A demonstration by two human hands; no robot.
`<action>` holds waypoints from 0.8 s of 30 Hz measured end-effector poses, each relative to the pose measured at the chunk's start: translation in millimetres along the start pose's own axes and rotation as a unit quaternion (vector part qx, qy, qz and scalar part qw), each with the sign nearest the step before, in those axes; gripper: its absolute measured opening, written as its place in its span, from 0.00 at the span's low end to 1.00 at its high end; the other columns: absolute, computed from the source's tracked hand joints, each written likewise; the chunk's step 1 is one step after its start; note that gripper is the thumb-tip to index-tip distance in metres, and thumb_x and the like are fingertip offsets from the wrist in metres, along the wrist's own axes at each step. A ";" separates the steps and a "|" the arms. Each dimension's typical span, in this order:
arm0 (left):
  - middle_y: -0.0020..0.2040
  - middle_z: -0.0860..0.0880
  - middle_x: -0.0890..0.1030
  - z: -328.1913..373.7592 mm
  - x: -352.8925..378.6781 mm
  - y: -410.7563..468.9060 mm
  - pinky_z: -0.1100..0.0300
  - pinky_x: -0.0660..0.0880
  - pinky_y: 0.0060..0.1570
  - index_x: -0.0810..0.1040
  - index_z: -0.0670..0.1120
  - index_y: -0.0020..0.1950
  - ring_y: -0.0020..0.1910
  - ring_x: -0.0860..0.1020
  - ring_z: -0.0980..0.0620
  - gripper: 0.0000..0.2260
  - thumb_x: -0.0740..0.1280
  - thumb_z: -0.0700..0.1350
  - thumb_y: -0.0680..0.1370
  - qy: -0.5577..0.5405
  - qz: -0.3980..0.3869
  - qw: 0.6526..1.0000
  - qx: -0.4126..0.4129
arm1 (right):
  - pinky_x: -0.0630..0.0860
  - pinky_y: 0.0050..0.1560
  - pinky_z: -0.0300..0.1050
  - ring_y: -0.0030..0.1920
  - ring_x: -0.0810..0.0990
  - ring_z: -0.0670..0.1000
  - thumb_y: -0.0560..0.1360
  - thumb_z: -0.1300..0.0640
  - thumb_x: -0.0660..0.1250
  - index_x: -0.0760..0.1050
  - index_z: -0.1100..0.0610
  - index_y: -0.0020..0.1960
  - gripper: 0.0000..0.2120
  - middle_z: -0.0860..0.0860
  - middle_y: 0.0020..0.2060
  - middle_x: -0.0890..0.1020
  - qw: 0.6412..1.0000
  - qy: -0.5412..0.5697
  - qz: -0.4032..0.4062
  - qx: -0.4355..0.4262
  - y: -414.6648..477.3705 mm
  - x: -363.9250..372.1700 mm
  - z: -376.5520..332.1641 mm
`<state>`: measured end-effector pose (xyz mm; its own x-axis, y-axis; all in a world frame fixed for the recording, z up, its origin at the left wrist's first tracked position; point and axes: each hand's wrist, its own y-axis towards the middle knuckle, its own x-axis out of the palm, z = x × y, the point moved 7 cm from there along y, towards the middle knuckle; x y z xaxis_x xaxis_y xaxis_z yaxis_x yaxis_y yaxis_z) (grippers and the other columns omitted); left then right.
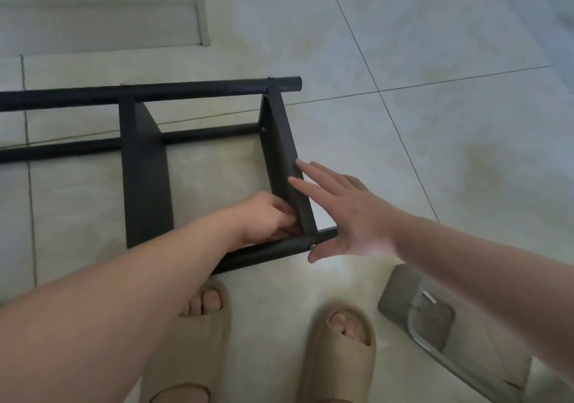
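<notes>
Down by the person's feet, two tan slippers (186,340) stand on the tile floor (435,123). A clear bag (416,312) lies just to their right.

Just past the toes, the black rack (146,204) lies on the floor. Its near bar (264,252) runs left to right, with a small screw (312,246) near its right end.

The left hand (267,216) is curled at the corner where the near bar meets the right plate (281,142). It pinches the low end of that plate. The right hand (344,216) is open, with straight fingers touching the plate's outer side.

So the plate stands between the two hands. Its long side runs away from the person and leans a bit left. The left hand is nearer the joint. I think the next move is to fix that corner, so the plate must not tip.

Bare floor spreads to the right. The left plate (143,160) stands near on the other side, so there is less room there. Farther off, the middle bar (211,134) and the far bar (155,90) cross both plates. A pale ledge (93,14) sits beyond.
</notes>
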<state>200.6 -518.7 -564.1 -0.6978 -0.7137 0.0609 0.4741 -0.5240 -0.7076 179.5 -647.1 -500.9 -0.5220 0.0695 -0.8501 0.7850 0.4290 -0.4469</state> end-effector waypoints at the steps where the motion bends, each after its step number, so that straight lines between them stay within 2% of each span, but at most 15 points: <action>1: 0.45 0.43 0.86 -0.7 0.3 3.1 0.64 0.78 0.39 0.82 0.42 0.46 0.41 0.84 0.49 0.07 0.65 0.36 0.80 0.019 -0.002 1.000 0.014 | 0.41 0.78 0.45 0.79 0.34 0.42 0.66 0.28 0.72 0.42 0.44 0.83 0.58 0.41 0.80 0.35 1.000 -0.009 -0.001 -0.011 4.5 -0.6 0.4; 2: 0.43 0.43 0.86 -4.3 -0.1 7.3 0.64 0.78 0.39 0.82 0.42 0.45 0.41 0.83 0.49 0.07 0.66 0.36 0.79 0.033 -0.001 0.999 0.023 | 0.39 0.78 0.47 0.79 0.33 0.42 0.65 0.26 0.70 0.43 0.44 0.83 0.58 0.41 0.80 0.34 0.999 -0.025 -0.006 -0.023 9.9 1.1 1.5; 6: 0.47 0.39 0.85 -8.5 -0.7 11.8 0.59 0.76 0.45 0.83 0.41 0.46 0.42 0.82 0.48 0.05 0.68 0.37 0.78 0.041 -0.009 0.998 0.038 | 0.33 0.79 0.54 0.78 0.28 0.46 0.60 0.19 0.63 0.39 0.51 0.83 0.65 0.47 0.80 0.32 0.990 -0.120 -0.019 -0.066 26.3 -4.6 -1.2; 9: 0.38 0.47 0.86 -11.5 0.5 14.4 0.66 0.76 0.38 0.83 0.44 0.44 0.36 0.81 0.54 0.07 0.68 0.38 0.79 0.031 -0.023 0.998 0.039 | 0.31 0.78 0.56 0.78 0.26 0.49 0.57 0.16 0.60 0.32 0.55 0.82 0.70 0.51 0.79 0.29 0.982 -0.165 -0.035 -0.082 38.1 -2.7 -1.7; 11: 0.33 0.52 0.84 -12.6 0.4 15.2 0.68 0.74 0.33 0.83 0.46 0.43 0.32 0.80 0.57 0.07 0.68 0.39 0.79 0.024 -0.027 0.999 0.035 | 0.33 0.79 0.57 0.78 0.26 0.50 0.57 0.15 0.59 0.29 0.55 0.81 0.71 0.52 0.79 0.28 0.981 -0.171 -0.036 -0.084 40.1 -0.8 -1.7; 13: 0.32 0.54 0.83 -13.3 -0.3 16.9 0.69 0.72 0.31 0.82 0.47 0.42 0.30 0.79 0.58 0.08 0.68 0.39 0.79 0.019 -0.026 0.999 0.031 | 0.36 0.79 0.59 0.78 0.27 0.52 0.57 0.15 0.58 0.28 0.56 0.80 0.71 0.53 0.78 0.27 0.981 -0.173 -0.037 -0.084 41.3 0.4 -2.5; 18: 0.31 0.51 0.81 -13.1 -1.5 16.9 0.69 0.70 0.29 0.83 0.46 0.37 0.28 0.77 0.56 0.09 0.69 0.37 0.76 0.008 -0.029 0.999 0.014 | 0.37 0.79 0.60 0.78 0.27 0.53 0.57 0.15 0.58 0.26 0.55 0.79 0.71 0.51 0.76 0.24 0.980 -0.175 -0.048 -0.081 42.8 1.2 -3.6; 24: 0.37 0.42 0.80 -17.4 1.8 19.2 0.61 0.75 0.39 0.84 0.37 0.45 0.36 0.79 0.47 0.04 0.69 0.34 0.74 -0.058 -0.043 0.997 -0.011 | 0.36 0.78 0.58 0.78 0.25 0.52 0.57 0.15 0.58 0.26 0.53 0.79 0.70 0.50 0.75 0.23 0.981 -0.170 -0.054 -0.083 43.2 1.7 -4.7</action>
<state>199.0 -522.0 -589.9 -0.6674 -0.7166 0.2025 0.4021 -0.5757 -0.7119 211.0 -624.2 -520.4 -0.4356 -0.2754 -0.8570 0.6518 0.5602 -0.5113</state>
